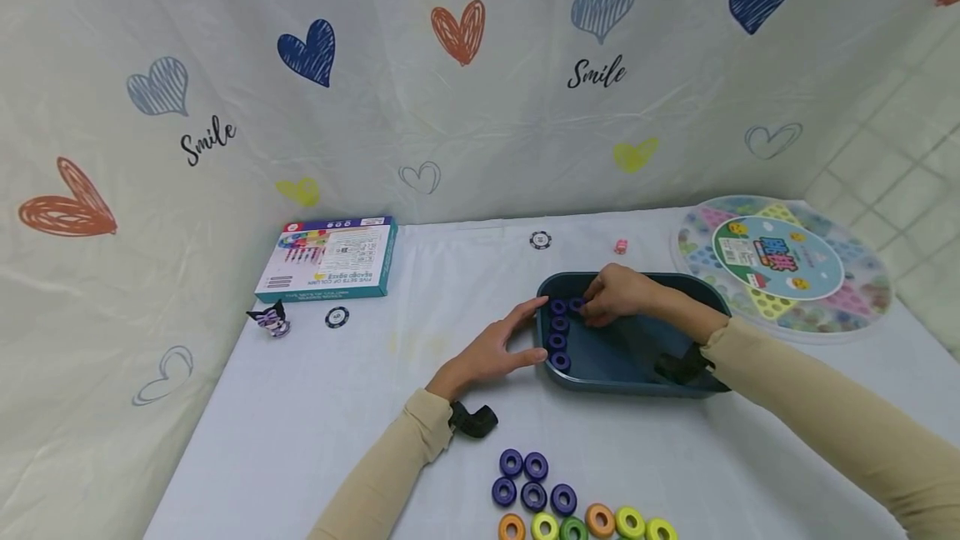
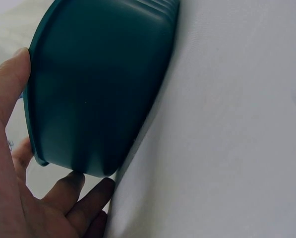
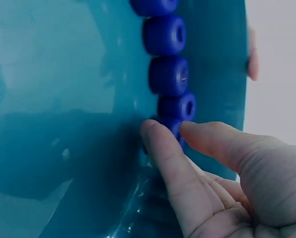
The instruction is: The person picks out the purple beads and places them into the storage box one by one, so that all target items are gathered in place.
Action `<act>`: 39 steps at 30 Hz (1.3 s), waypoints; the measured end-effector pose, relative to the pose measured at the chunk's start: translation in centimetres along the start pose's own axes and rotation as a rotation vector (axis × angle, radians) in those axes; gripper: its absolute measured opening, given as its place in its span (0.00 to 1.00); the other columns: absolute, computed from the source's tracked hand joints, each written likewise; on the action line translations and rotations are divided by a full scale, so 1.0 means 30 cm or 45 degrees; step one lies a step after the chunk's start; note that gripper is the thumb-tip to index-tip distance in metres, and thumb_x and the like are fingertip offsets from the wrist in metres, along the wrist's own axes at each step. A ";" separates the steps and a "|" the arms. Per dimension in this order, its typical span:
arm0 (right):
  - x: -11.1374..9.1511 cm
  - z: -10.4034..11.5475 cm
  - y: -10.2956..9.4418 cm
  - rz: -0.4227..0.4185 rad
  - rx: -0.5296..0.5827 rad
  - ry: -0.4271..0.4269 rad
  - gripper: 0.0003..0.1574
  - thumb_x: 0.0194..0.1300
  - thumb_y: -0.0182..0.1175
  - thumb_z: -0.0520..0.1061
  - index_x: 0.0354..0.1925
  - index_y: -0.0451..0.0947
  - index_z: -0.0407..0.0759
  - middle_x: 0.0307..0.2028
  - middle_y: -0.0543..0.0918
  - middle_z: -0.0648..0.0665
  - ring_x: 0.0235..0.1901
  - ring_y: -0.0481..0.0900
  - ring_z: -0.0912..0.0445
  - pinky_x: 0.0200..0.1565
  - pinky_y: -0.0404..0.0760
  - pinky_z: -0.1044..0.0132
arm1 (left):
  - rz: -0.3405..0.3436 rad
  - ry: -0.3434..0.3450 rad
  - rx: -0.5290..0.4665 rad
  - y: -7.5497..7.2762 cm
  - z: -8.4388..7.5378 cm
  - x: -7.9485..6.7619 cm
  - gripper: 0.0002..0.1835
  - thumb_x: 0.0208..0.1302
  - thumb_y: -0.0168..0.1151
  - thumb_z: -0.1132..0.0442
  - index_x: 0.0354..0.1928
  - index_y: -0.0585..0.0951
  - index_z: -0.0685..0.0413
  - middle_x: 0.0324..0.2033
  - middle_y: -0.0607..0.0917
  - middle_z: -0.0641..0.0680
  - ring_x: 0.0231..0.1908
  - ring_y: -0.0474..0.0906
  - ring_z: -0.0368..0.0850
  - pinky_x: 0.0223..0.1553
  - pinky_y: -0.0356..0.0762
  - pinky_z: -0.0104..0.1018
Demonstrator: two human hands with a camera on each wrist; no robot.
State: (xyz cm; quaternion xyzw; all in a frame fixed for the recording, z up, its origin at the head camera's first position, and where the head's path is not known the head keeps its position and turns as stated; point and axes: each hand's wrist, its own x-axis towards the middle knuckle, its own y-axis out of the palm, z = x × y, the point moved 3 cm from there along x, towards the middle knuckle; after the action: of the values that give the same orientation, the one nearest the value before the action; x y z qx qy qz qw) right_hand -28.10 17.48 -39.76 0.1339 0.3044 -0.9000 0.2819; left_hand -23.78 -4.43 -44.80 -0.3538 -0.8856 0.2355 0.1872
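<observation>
A dark blue ring (image 1: 576, 304) sits at the far end of a row of blue rings (image 1: 558, 332) lined up along the left inner wall of a teal tray (image 1: 637, 377) near the middle of the table (image 1: 337, 407). The right hand (image 1: 617, 294) reaches into the tray and pinches that end ring between thumb and forefinger (image 3: 160, 148). The left hand (image 1: 491, 350) lies at 9 o'clock of the tray, fingers straight and relaxed against its outer wall, holding nothing.

At 6 o'clock of the tray, near the table's front edge, lie five more loose blue rings (image 1: 532, 480), with orange, yellow and green rings (image 1: 588, 523) just in front of them. At 10 o'clock rests a flat box (image 1: 330, 258) whose small print is too fine to read. At 2 o'clock is a round game board (image 1: 783, 265). The backdrop cloth (image 1: 450, 90) carries hearts and the word "Smile".
</observation>
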 end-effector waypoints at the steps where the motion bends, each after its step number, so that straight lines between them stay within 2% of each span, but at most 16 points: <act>1: -0.006 0.001 -0.001 0.013 0.006 -0.008 0.25 0.59 0.58 0.37 0.48 0.68 0.18 0.34 0.82 0.34 0.33 0.82 0.48 0.35 0.80 0.60 | -0.002 -0.003 0.007 0.008 0.020 0.003 0.39 0.59 0.53 0.39 0.69 0.49 0.34 0.66 0.55 0.41 0.63 0.55 0.37 0.62 0.54 0.42; 3: -0.018 0.004 -0.003 0.032 -0.001 -0.026 0.24 0.60 0.56 0.36 0.48 0.68 0.17 0.35 0.82 0.33 0.34 0.82 0.47 0.36 0.80 0.60 | -0.006 -0.015 0.014 0.022 0.059 0.009 0.40 0.56 0.52 0.35 0.68 0.48 0.28 0.66 0.54 0.36 0.63 0.54 0.35 0.62 0.54 0.42; 5: -0.029 0.011 -0.005 0.036 -0.042 -0.055 0.22 0.60 0.55 0.36 0.48 0.69 0.18 0.35 0.82 0.32 0.33 0.82 0.47 0.35 0.80 0.59 | -0.005 -0.031 0.017 0.021 0.060 0.009 0.40 0.56 0.52 0.35 0.68 0.47 0.28 0.66 0.54 0.36 0.63 0.54 0.34 0.62 0.54 0.42; 8: -0.050 0.029 -0.010 -0.011 -0.185 -0.124 0.20 0.61 0.55 0.38 0.47 0.72 0.22 0.32 0.83 0.35 0.30 0.83 0.49 0.32 0.81 0.61 | -0.003 -0.050 0.014 0.017 0.049 0.010 0.40 0.56 0.52 0.36 0.68 0.47 0.29 0.66 0.54 0.36 0.63 0.55 0.35 0.62 0.54 0.42; 12: -0.084 0.069 -0.002 -0.136 -0.376 -0.257 0.17 0.61 0.56 0.40 0.45 0.75 0.28 0.30 0.83 0.41 0.25 0.82 0.53 0.28 0.80 0.65 | 0.014 -0.045 -0.014 -0.003 -0.001 0.001 0.39 0.60 0.54 0.42 0.69 0.49 0.36 0.66 0.55 0.43 0.63 0.56 0.39 0.62 0.53 0.43; 17: -0.145 0.126 0.049 -0.267 -0.496 -0.466 0.13 0.60 0.59 0.42 0.42 0.78 0.34 0.27 0.82 0.48 0.23 0.78 0.60 0.26 0.77 0.68 | 0.044 -0.031 -0.031 -0.029 -0.073 -0.014 0.38 0.62 0.55 0.50 0.70 0.49 0.45 0.67 0.56 0.50 0.63 0.56 0.41 0.62 0.54 0.41; 20: -0.188 0.158 0.092 -0.341 -0.574 -0.570 0.10 0.59 0.60 0.42 0.39 0.79 0.39 0.23 0.79 0.55 0.21 0.74 0.65 0.24 0.75 0.70 | 0.042 -0.025 -0.041 -0.027 -0.066 -0.014 0.38 0.62 0.55 0.49 0.70 0.49 0.44 0.67 0.56 0.50 0.63 0.56 0.41 0.62 0.54 0.42; 23: -0.228 0.185 0.140 -0.361 -0.615 -0.625 0.07 0.59 0.60 0.43 0.38 0.78 0.44 0.20 0.75 0.59 0.18 0.70 0.66 0.20 0.72 0.71 | 0.026 -0.026 -0.031 -0.011 -0.023 -0.005 0.39 0.61 0.53 0.43 0.69 0.48 0.38 0.67 0.56 0.46 0.63 0.55 0.39 0.61 0.55 0.43; 27: -0.272 0.207 0.215 -0.303 -0.635 -0.677 0.04 0.59 0.60 0.45 0.34 0.77 0.48 0.18 0.73 0.62 0.16 0.67 0.68 0.19 0.70 0.73 | 0.000 -0.038 -0.009 0.012 0.034 0.006 0.40 0.58 0.52 0.36 0.68 0.47 0.30 0.66 0.55 0.40 0.63 0.55 0.37 0.61 0.56 0.42; 30: -0.301 0.212 0.277 -0.215 -0.628 -0.712 0.02 0.60 0.60 0.46 0.31 0.77 0.50 0.18 0.71 0.63 0.17 0.67 0.69 0.20 0.70 0.74 | -0.007 -0.034 -0.010 0.016 0.048 0.008 0.40 0.57 0.52 0.35 0.68 0.47 0.28 0.66 0.55 0.38 0.63 0.56 0.36 0.61 0.56 0.42; 39: -0.358 0.153 0.476 0.190 -0.606 -0.725 0.04 0.58 0.61 0.49 0.27 0.75 0.56 0.18 0.68 0.66 0.17 0.64 0.72 0.20 0.65 0.78 | -0.011 -0.008 0.012 0.011 0.048 0.012 0.41 0.56 0.51 0.34 0.69 0.48 0.31 0.66 0.54 0.35 0.62 0.55 0.34 0.61 0.56 0.41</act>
State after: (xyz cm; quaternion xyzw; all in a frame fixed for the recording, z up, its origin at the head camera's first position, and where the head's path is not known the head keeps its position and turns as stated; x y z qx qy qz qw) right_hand -11.36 9.83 -38.50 -0.1689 0.4039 -0.7822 0.4432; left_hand -24.57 -4.38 -46.11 -0.3483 -0.8866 0.2399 0.1871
